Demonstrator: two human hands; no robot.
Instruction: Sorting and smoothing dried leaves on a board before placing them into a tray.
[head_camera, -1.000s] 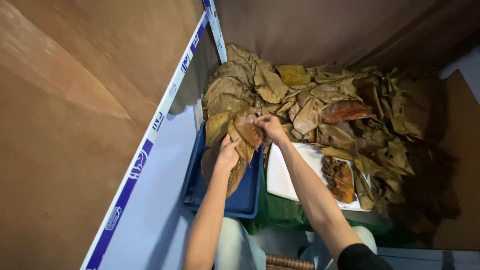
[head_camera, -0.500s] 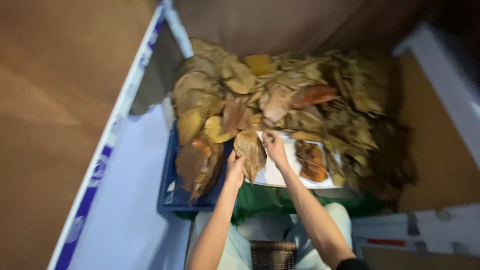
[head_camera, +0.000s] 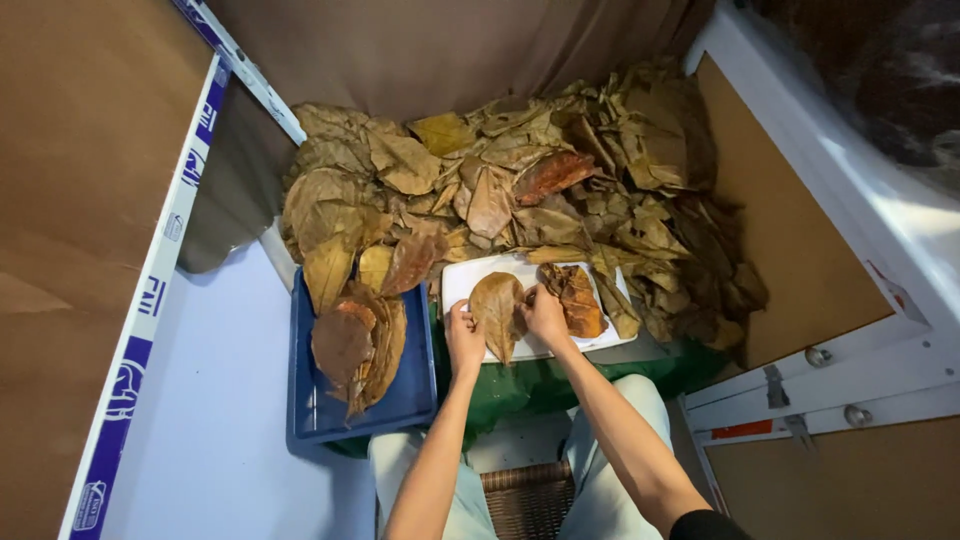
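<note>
1. I see the left hand (head_camera: 464, 335) and right hand (head_camera: 545, 314) pinching opposite edges of one dry brown leaf (head_camera: 497, 312), fingers closed on it.
2. The leaf lies between them on the white flat board (head_camera: 470, 275), long axis running away from me, equally near both hands.
3. Beyond: heap of dried leaves (head_camera: 520, 190); blue plastic tray (head_camera: 410, 390) to the left.

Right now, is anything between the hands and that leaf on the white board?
Nothing visible. The left hand and right hand already touch the dry brown leaf from either side as it lies on the white board.
</note>
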